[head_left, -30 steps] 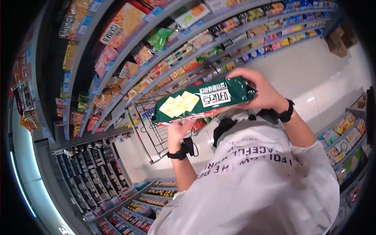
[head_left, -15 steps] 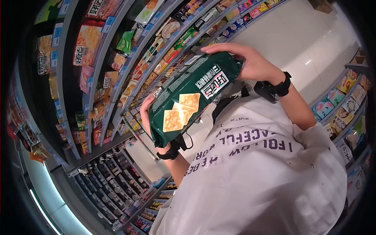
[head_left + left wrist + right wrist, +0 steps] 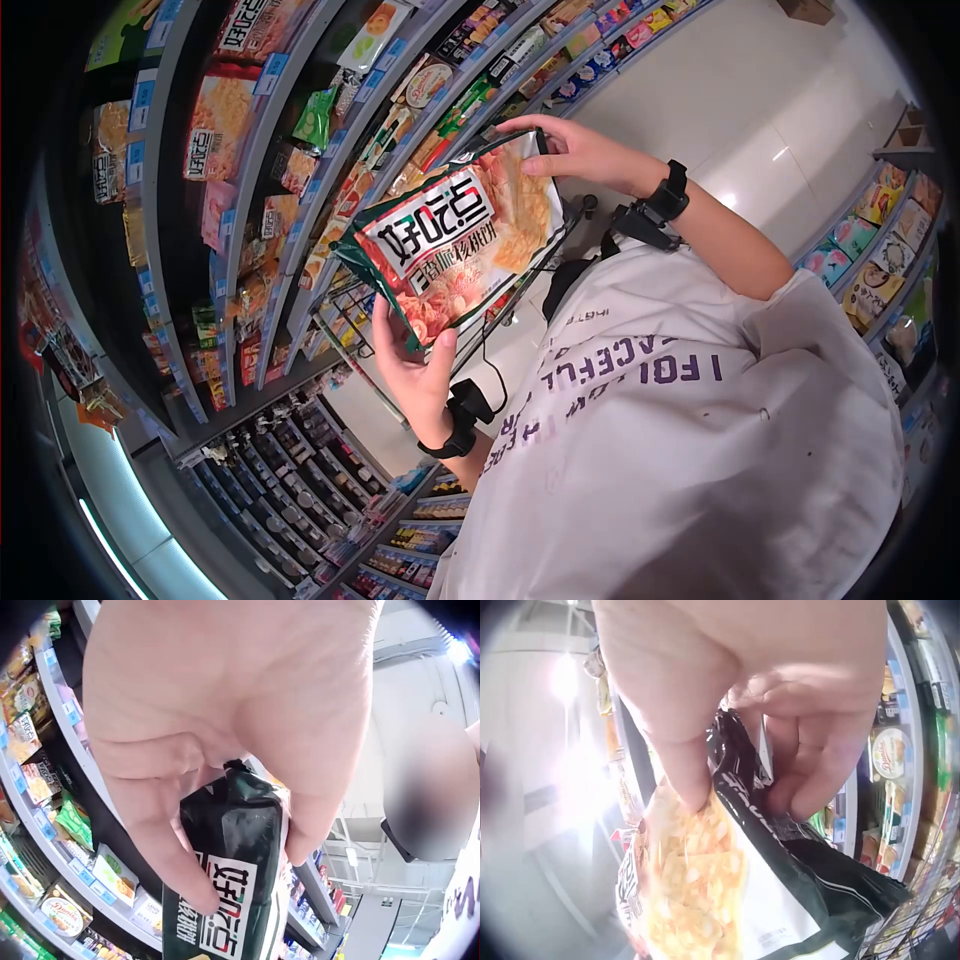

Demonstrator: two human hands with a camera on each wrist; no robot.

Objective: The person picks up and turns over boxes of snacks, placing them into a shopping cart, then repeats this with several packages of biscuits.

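Snack bag [image 3: 455,245] pinched at opposite ends between left hand [image 3: 415,365] and right hand [image 3: 570,150] fingers.

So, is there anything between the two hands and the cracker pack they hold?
Nothing visible. The left hand grips the lower end of the pack directly, and the right hand pinches its upper end. The wrist views show fingers and thumb pressed straight onto the wrapper.

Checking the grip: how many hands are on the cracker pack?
2. The left hand grips the pack's lower end; the right hand pinches its upper end.
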